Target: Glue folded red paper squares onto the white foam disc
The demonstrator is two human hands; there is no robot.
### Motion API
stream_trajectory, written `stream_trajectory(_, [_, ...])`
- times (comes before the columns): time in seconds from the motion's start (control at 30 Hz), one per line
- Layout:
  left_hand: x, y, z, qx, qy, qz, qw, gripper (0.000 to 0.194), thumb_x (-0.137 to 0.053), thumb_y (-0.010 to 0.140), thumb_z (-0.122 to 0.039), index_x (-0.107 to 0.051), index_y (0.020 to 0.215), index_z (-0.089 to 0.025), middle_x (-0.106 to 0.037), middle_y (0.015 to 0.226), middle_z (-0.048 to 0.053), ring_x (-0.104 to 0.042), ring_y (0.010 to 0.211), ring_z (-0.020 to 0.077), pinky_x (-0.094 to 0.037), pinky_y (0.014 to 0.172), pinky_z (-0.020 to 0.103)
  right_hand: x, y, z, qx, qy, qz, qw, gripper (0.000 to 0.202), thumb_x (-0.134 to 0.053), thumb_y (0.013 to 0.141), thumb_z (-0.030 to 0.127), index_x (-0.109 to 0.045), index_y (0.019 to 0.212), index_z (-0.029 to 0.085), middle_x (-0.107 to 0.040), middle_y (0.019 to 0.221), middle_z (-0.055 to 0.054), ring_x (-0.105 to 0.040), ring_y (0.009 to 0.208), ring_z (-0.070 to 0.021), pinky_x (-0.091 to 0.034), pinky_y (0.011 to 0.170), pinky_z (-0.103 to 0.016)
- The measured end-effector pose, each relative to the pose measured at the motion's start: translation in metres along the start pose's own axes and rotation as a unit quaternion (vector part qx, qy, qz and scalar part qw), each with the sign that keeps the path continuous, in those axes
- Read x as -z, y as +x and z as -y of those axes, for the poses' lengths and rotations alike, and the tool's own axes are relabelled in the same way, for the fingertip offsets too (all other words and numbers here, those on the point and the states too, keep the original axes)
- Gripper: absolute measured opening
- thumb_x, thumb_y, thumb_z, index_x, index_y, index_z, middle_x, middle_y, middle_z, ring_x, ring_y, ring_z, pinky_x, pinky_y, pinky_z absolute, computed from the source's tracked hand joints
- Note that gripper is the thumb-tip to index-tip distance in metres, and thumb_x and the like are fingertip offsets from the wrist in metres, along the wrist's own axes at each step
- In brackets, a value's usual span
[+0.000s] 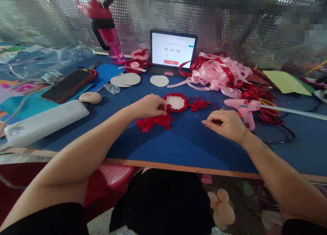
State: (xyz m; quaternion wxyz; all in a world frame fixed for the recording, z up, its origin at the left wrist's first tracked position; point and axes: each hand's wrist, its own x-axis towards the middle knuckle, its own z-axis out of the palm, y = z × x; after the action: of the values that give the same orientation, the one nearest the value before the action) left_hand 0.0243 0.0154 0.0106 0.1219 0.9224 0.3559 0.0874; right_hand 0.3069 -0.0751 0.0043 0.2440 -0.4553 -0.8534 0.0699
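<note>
Blue tabletop (184, 148) lay beneath the right hand (226, 124) and left hand (150, 106), both curled narrow; whether holding anything, I couldn't tell. A red-rimmed white disc (176, 102) sat between them, left hand at its nine o'clock, right at four, red scraps (153, 122) at eight.

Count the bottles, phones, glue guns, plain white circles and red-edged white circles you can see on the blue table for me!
Bottle: 1
Phone: 1
Glue gun: 1
Plain white circles: 3
Red-edged white circle: 1
Total: 7
</note>
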Motion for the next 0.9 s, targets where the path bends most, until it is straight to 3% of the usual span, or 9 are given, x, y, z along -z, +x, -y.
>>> stream_trajectory(0.33, [0.013, -0.004, -0.005, -0.004, -0.066, 0.011, 0.998, 0.009, -0.063, 0.073, -0.025, -0.067, 0.068, -0.019, -0.062, 0.057, -0.005, -0.048, 0.049, 0.0054, -0.034, 0.047, 0.016, 0.000, 0.000, 0.000, -0.003, -0.005, 0.000, 1.000, 0.033, -0.052, 0.084, 0.043, -0.058, 0.060, 0.021, -0.057, 0.056, 0.002, -0.048, 0.050, -0.0099, -0.035, 0.052, -0.025])
stream_trajectory(0.53, [0.018, -0.004, -0.006, 0.018, -0.165, -0.043, 0.985, 0.010, -0.064, 0.074, -0.026, -0.066, 0.075, -0.016, -0.061, 0.057, -0.005, -0.046, 0.050, 0.0038, -0.034, 0.045, 0.013, -0.002, 0.002, 0.006, -0.036, 0.045, -0.007, 0.998, 0.025, -0.054, 0.083, 0.042, -0.065, 0.075, 0.021, -0.064, 0.065, 0.001, -0.049, 0.050, -0.0091, -0.037, 0.052, -0.024])
stream_trajectory(0.7, [-0.002, -0.004, -0.033, 0.019, -0.268, -0.097, 0.958, 0.013, -0.062, 0.075, -0.027, -0.065, 0.074, -0.014, -0.064, 0.064, -0.001, -0.053, 0.055, 0.0070, -0.041, 0.050, 0.017, -0.009, 0.003, 0.016, -0.082, 0.105, 0.006, 0.991, 0.028, -0.055, 0.081, 0.046, -0.066, 0.084, 0.021, -0.061, 0.066, 0.001, -0.045, 0.048, -0.0078, -0.036, 0.049, -0.022])
stream_trajectory(0.9, [-0.021, -0.011, -0.075, 0.003, -0.244, -0.101, 0.965, 0.006, -0.061, 0.072, -0.020, -0.065, 0.071, -0.015, -0.060, 0.057, -0.004, -0.049, 0.048, 0.0050, -0.036, 0.047, 0.015, -0.015, 0.004, 0.028, -0.064, 0.155, 0.033, 0.985, 0.024, -0.055, 0.082, 0.043, -0.064, 0.086, 0.021, -0.058, 0.067, 0.002, -0.045, 0.051, -0.0070, -0.034, 0.048, -0.020])
